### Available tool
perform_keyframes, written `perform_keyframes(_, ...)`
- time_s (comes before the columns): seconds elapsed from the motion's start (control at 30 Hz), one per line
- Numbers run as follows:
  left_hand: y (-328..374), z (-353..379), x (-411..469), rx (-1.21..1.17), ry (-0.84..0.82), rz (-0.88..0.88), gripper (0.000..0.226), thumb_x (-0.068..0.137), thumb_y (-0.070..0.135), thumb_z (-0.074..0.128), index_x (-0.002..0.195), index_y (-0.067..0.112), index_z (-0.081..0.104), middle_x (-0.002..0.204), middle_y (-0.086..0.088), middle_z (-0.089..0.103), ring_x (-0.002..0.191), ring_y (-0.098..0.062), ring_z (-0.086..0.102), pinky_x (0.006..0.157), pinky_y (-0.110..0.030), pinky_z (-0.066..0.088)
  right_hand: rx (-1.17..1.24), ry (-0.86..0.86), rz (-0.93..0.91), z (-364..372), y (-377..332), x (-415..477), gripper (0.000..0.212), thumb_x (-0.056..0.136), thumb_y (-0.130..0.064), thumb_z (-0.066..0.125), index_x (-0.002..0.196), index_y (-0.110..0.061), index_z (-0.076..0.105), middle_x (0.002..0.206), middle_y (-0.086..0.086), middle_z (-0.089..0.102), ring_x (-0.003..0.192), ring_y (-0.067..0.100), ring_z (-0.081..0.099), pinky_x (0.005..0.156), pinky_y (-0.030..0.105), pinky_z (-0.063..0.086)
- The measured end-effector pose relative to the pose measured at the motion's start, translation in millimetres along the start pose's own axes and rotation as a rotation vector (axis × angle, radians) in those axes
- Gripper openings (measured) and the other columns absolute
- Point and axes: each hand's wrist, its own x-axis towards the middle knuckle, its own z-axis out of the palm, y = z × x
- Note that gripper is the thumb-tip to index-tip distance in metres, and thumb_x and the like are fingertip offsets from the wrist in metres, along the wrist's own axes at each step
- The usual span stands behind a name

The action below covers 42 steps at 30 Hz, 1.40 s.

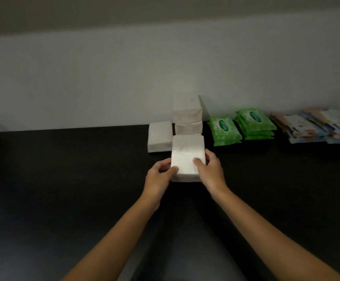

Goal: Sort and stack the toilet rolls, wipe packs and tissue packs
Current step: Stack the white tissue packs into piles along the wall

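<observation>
A white tissue pack [186,153] is held over the dark table between both hands. My left hand [158,179] grips its near left corner and my right hand [209,171] grips its near right side, thumb on top. Behind it a stack of white tissue packs [187,114] stands against the wall, and a single white pack [159,136] lies flat to the left of that stack. To the right lie a green wipe pack [223,131] and a stack of green wipe packs [254,123].
Light-coloured printed packs [315,125] are piled at the far right along the wall. The dark table [63,179] stretches left and toward me. A pale wall runs behind everything.
</observation>
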Motion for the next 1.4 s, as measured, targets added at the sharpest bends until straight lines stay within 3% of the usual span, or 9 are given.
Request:
perform_keyframes(0.2,5,-39,16,-0.023,0.038,0.0,0.042,0.086,0.019,0.061,0.127,0.016,0.054,0.125,-0.001,0.056,0.114,-0.016,0.053,0.099,-0.037,0.047,-0.008,-0.03,-0.011,40,-12,6,0.052,0.093,-0.022,0.052,0.141,-0.014,0.035,0.143,0.008,0.039,0.125,0.024,0.047,0.089,0.026,0.04)
perform_keyframes(0.33,9,-53,32,-0.051,0.074,0.013,0.043,0.087,0.019,0.061,0.129,0.015,0.052,0.128,-0.001,0.055,0.112,-0.014,0.053,0.09,-0.03,0.048,0.015,-0.039,-0.039,61,-24,17,0.049,0.092,-0.022,0.053,0.138,-0.015,0.039,0.14,0.008,0.046,0.126,0.023,0.048,0.099,0.033,0.043)
perform_keyframes(0.43,18,-59,51,-0.124,0.099,0.013,0.043,0.087,0.016,0.06,0.13,0.013,0.05,0.124,-0.002,0.055,0.101,-0.011,0.053,0.081,-0.026,0.047,0.056,-0.072,-0.04,73,-36,30,0.048,0.092,-0.022,0.054,0.137,-0.015,0.04,0.137,0.008,0.049,0.124,0.024,0.049,0.093,0.029,0.042)
perform_keyframes(0.63,31,-66,90,-0.204,0.135,-0.042,0.043,0.088,0.016,0.059,0.13,0.014,0.05,0.132,-0.008,0.053,0.118,-0.022,0.052,0.103,-0.04,0.044,0.114,-0.16,-0.036,93,-50,57,0.061,0.084,-0.014,0.063,0.14,-0.014,0.036,0.14,0.006,0.046,0.128,0.022,0.046,0.101,0.032,0.041)
perform_keyframes(0.87,30,-68,119,-0.186,0.126,-0.051,0.041,0.09,0.017,0.056,0.13,0.013,0.051,0.13,-0.007,0.055,0.117,-0.022,0.053,0.104,-0.042,0.044,-0.041,-0.204,-0.12,100,-42,76,0.067,0.077,-0.008,0.069,0.137,-0.016,0.04,0.136,0.006,0.049,0.126,0.019,0.047,0.1,0.029,0.044)
perform_keyframes(0.97,28,-65,126,-0.174,0.133,-0.035,0.041,0.089,0.019,0.057,0.13,0.016,0.051,0.131,-0.006,0.055,0.119,-0.022,0.052,0.105,-0.043,0.042,-0.058,-0.154,-0.149,100,-34,76,0.068,0.078,-0.012,0.071,0.139,-0.015,0.039,0.136,0.004,0.05,0.127,0.018,0.046,0.106,0.034,0.042)
perform_keyframes(1.1,24,-58,130,-0.184,0.125,-0.01,0.04,0.09,0.02,0.057,0.13,0.017,0.05,0.131,-0.004,0.054,0.112,-0.015,0.052,0.102,-0.036,0.043,-0.048,0.01,-0.129,104,-26,75,0.06,0.078,-0.021,0.072,0.132,-0.014,0.045,0.131,0.007,0.052,0.119,0.02,0.053,0.101,0.036,0.047)
perform_keyframes(1.27,25,-52,135,-0.185,0.122,0.013,0.04,0.091,0.021,0.055,0.13,0.017,0.049,0.131,-0.003,0.053,0.106,-0.011,0.049,0.094,-0.031,0.043,-0.051,0.075,-0.117,105,-23,76,0.051,0.082,-0.022,0.068,0.128,-0.015,0.047,0.126,0.006,0.053,0.116,0.021,0.054,0.099,0.038,0.048)
perform_keyframes(1.4,28,-49,138,-0.164,0.121,0.024,0.041,0.092,0.022,0.053,0.132,0.016,0.047,0.134,-0.004,0.052,0.115,-0.015,0.05,0.096,-0.031,0.041,-0.046,0.093,-0.119,104,-24,78,0.045,0.087,-0.017,0.061,0.13,-0.013,0.049,0.127,0.006,0.057,0.118,0.02,0.054,0.103,0.036,0.045)
